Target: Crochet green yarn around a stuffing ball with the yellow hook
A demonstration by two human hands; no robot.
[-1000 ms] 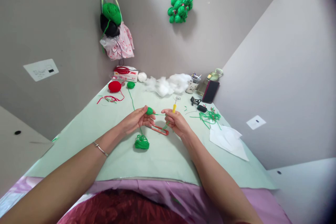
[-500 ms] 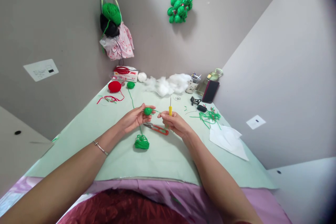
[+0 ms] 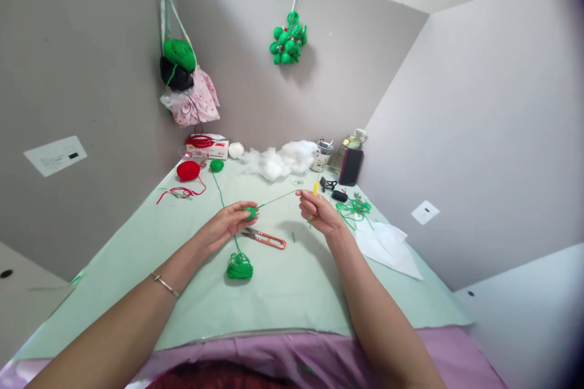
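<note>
My left hand [image 3: 227, 223] pinches a small green crocheted ball [image 3: 249, 213] above the pale green table cover [image 3: 283, 279]. A taut green yarn strand [image 3: 278, 198] runs from the ball up to my right hand [image 3: 319, 214]. That hand is closed on a yellow-handled crochet hook [image 3: 316, 188] and holds the strand. Red thread snips [image 3: 264, 237] lie on the cover between my hands. A small heap of green yarn [image 3: 239, 267] sits below my left hand.
At the back lie a red yarn ball [image 3: 188, 170], a green yarn ball [image 3: 216, 165], white stuffing [image 3: 278, 160], a phone [image 3: 350, 166] and green yarn scraps [image 3: 352, 208]. White paper [image 3: 387, 246] lies right. Green crocheted balls [image 3: 287, 42] hang on the wall.
My right hand has pulled away to the right and upward, drawing the yarn strand taut from the ball. The camera view has tilted so everything sits lower in the picture.
</note>
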